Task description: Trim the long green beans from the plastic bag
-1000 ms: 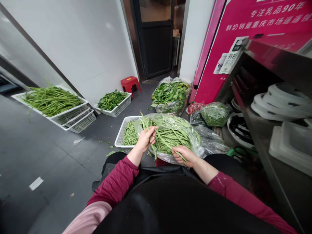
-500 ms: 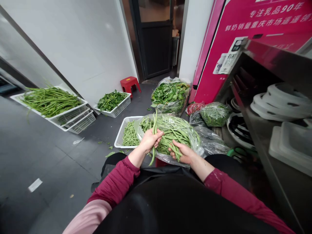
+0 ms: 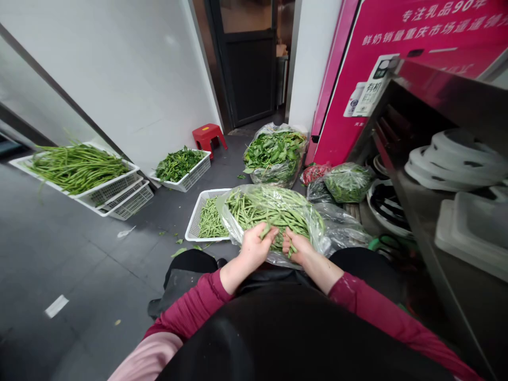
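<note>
A clear plastic bag (image 3: 229, 211) full of long green beans (image 3: 254, 203) lies open in front of me. Over its near edge, my left hand (image 3: 257, 244) is closed on green beans, whose ends show at the thumb. My right hand (image 3: 298, 245) is closed as well, with short lengths of green bean poking out between its fingers. The two hands nearly meet, fingertips close together. Just left of the bag, a white basket (image 3: 192, 225) holds short pieces of green bean (image 3: 210, 219).
Stacked white baskets (image 3: 101, 206) of long green stems stand at the left. A basket of leafy greens (image 3: 180, 164), a red stool (image 3: 209, 138) and a bag of leaves (image 3: 275, 151) lie farther off. A metal shelf (image 3: 420, 222) with white containers rises close on my right.
My left hand has moved right and slightly down, toward my right hand. The long beans that stood upright in it no longer show at that length.
</note>
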{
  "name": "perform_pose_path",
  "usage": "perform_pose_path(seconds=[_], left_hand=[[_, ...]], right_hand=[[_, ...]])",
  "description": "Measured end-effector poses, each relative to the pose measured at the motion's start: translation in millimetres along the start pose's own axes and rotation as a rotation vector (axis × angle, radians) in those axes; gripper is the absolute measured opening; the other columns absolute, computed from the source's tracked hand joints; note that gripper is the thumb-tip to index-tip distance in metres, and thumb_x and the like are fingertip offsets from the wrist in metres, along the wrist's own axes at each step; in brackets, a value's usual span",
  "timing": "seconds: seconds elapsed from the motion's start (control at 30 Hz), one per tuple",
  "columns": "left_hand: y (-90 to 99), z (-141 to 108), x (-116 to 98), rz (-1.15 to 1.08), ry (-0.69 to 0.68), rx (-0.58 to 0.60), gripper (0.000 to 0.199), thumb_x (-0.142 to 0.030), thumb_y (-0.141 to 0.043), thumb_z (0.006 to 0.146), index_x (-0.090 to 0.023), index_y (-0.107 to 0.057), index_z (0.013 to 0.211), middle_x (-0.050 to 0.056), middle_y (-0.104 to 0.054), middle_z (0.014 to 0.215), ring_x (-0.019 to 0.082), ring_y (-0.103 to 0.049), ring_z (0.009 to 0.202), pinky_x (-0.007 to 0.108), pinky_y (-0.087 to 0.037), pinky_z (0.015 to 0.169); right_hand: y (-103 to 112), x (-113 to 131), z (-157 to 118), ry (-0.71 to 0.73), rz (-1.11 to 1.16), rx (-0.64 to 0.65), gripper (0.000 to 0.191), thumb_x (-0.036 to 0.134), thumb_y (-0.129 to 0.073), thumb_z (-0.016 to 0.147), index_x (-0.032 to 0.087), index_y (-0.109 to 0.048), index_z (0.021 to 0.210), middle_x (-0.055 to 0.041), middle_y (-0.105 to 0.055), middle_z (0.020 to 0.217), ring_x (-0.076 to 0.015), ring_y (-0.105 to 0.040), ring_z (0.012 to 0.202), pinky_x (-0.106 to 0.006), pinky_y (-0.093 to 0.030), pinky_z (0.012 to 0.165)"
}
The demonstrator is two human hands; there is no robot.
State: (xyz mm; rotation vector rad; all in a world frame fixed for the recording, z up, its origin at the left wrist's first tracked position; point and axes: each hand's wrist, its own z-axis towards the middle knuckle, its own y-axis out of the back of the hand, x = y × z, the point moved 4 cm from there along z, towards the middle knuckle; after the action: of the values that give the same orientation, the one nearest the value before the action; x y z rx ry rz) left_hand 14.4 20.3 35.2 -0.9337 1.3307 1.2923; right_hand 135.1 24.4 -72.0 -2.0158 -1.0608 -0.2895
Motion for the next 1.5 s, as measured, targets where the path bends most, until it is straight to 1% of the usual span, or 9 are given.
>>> perform_pose_path(seconds=[0.2,0.4,0.57,0.67,0.8,0.97,1.3,1.4,1.5], left_hand=[[-15.7,10,25,-0.067,0.239,0.133,0.021,-0.033,-0.056,0.07,-0.015,-0.051,0.06,-0.004,-0.047,0.045,0.006,-0.035,0.035,0.019,-0.027,0.039],[-7.6,29,54,0.12,0.016,-0.007,0.016,-0.022,-0.061,0.064,-0.015,-0.052,0.053,-0.003,-0.047,0.05,0.007,-0.041,0.051,0.018,-0.031,0.05],[11.8,57,78,-0.363,0.466,-0.126,0.02,-0.031,-0.06,0.069,-0.014,-0.05,0.067,-0.007,-0.039,0.045,0.003,-0.027,0.034,0.017,-0.024,0.037],[19.0,72,71,-0.661,0.557,-0.083,0.02,-0.032,-0.053,0.075,-0.012,-0.049,0.075,-0.006,-0.039,0.046,0.002,-0.027,0.032,0.017,-0.023,0.035],[21.3,78,57,-0.76,0.478,-0.145,0.014,-0.026,-0.048,0.079,-0.012,-0.05,0.084,-0.005,-0.04,0.049,0.005,-0.036,0.035,0.019,-0.032,0.039],[20.0,81,51,-0.756,0.366,-0.29,0.013,-0.022,-0.045,0.08,-0.013,-0.05,0.087,-0.006,-0.038,0.049,0.005,-0.036,0.037,0.019,-0.033,0.04],[28.2,83,44,-0.794,0.283,-0.447,0.011,-0.024,-0.044,0.081,-0.014,-0.049,0.085,-0.007,-0.037,0.048,0.005,-0.037,0.039,0.019,-0.038,0.044],[30.6,81,45,-0.782,0.259,-0.448,0.012,-0.025,-0.046,0.08,-0.014,-0.049,0.084,-0.007,-0.037,0.048,0.005,-0.038,0.039,0.019,-0.039,0.045],[27.7,77,50,-0.74,0.308,-0.396,0.012,-0.026,-0.049,0.079,-0.014,-0.051,0.082,-0.007,-0.038,0.048,0.004,-0.038,0.038,0.019,-0.04,0.044]], right_hand=[[-13,-2,-5,-0.146,-0.071,0.272,0.031,0.048,-0.051,0.075,0.018,-0.047,0.069,0.0027,-0.048,0.051,-0.0084,-0.045,0.041,-0.019,-0.035,0.038],[-22,-1,-11,-0.177,-0.021,0.334,0.023,0.036,-0.058,0.073,0.018,-0.044,0.07,0.0095,-0.035,0.044,-0.0017,-0.026,0.031,-0.013,-0.021,0.032],[-1,8,0,-0.154,-0.047,0.257,0.023,0.025,-0.061,0.071,0.017,-0.041,0.063,0.0085,-0.036,0.043,-0.0028,-0.034,0.034,-0.014,-0.027,0.034],[2,2,-1,-0.163,-0.133,0.257,0.022,0.022,-0.062,0.069,0.017,-0.042,0.062,0.0066,-0.042,0.046,-0.004,-0.04,0.037,-0.016,-0.032,0.036],[-10,-9,-13,-0.031,-0.287,0.308,0.02,0.023,-0.067,0.063,0.017,-0.049,0.071,0.0047,-0.052,0.054,-0.0061,-0.046,0.041,-0.018,-0.036,0.038],[-15,-14,-24,0.073,-0.471,0.348,0.023,0.029,-0.066,0.062,0.015,-0.053,0.074,0.0081,-0.041,0.039,-0.0055,-0.036,0.032,-0.017,-0.027,0.032],[2,-16,-14,0.253,-0.572,0.084,0.025,0.035,-0.063,0.061,0.02,-0.046,0.074,0.0086,-0.042,0.037,-0.0084,-0.035,0.031,-0.02,-0.03,0.034],[2,-4,-21,0.447,-0.814,-0.003,0.019,0.035,-0.055,0.066,0.019,-0.05,0.076,0.0061,-0.045,0.04,-0.0107,-0.041,0.035,-0.023,-0.033,0.039],[-13,5,-38,0.788,-1.239,0.204,0.01,0.028,-0.051,0.069,0.018,-0.055,0.068,-0.0001,-0.058,0.058,-0.0134,-0.053,0.055,-0.024,-0.037,0.054]])
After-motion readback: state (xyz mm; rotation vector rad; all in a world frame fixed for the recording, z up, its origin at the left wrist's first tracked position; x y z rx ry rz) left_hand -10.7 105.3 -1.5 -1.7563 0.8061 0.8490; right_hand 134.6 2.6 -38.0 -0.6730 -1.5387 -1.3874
